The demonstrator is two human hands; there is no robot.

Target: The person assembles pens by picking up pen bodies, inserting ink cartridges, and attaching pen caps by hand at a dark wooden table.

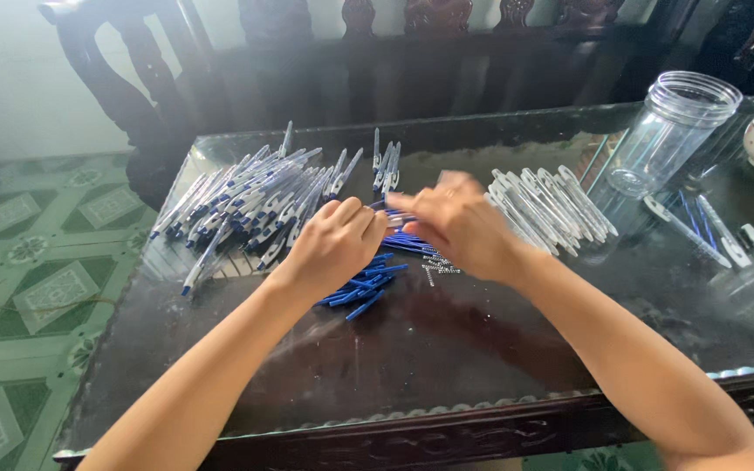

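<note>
Both hands over blue pen parts, glass table ctr

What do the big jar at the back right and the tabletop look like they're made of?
The tall clear wide-mouthed jar looks like transparent plastic, possibly glass: see-through, threaded rim. The dark tabletop seems a glossy glass sheet over dark carved wood: it mirrors the light, and its edge shows clear.

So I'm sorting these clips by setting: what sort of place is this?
Probably a home room used for piecework. A dark carved wooden bench stands behind a glass-topped table, the floor has patterned green tiles, and pen parts lie heaped by both hands.
</note>
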